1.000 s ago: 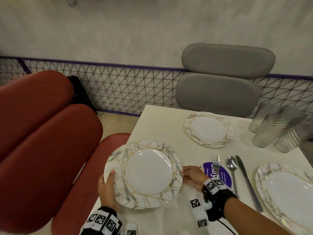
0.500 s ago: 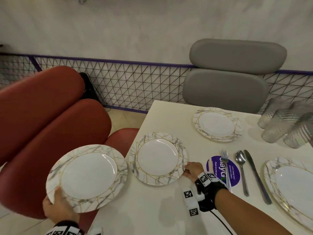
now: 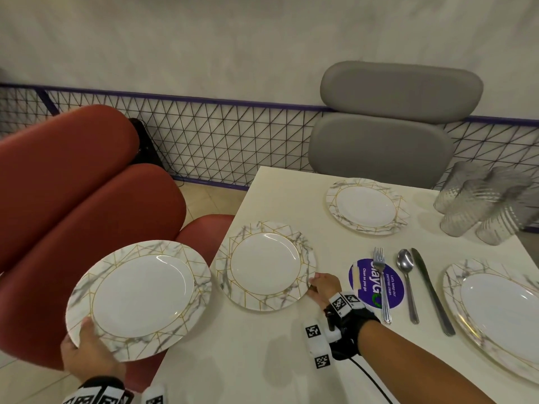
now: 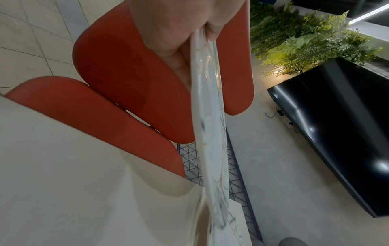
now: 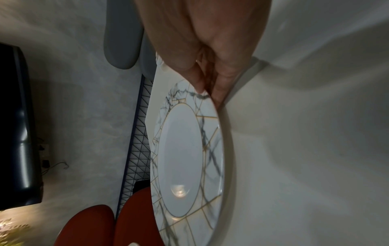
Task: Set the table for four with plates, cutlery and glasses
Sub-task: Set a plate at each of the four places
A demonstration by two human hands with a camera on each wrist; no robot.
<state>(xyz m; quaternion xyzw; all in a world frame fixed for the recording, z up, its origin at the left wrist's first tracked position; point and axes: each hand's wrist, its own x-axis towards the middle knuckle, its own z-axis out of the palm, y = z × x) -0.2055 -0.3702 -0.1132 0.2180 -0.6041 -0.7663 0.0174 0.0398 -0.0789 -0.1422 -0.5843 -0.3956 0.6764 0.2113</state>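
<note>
The left hand [image 3: 84,357] is gripping a marble-and-gold plate [image 3: 140,298] by its near rim, out past the table's [image 3: 248,360] left edge, above the red chair [image 3: 87,205]. The right hand [image 3: 325,288] is pinching the rim of a matching plate [image 3: 265,265] lying near that table edge.

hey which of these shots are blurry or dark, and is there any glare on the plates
Head view: sharp and evenly lit, edges bowed by the wide lens, the glasses smeared. Left wrist view: the held plate edge-on, blurred toward its far end, with a glare streak. Right wrist view: dim, a lamp reflection on the table plate.
</note>
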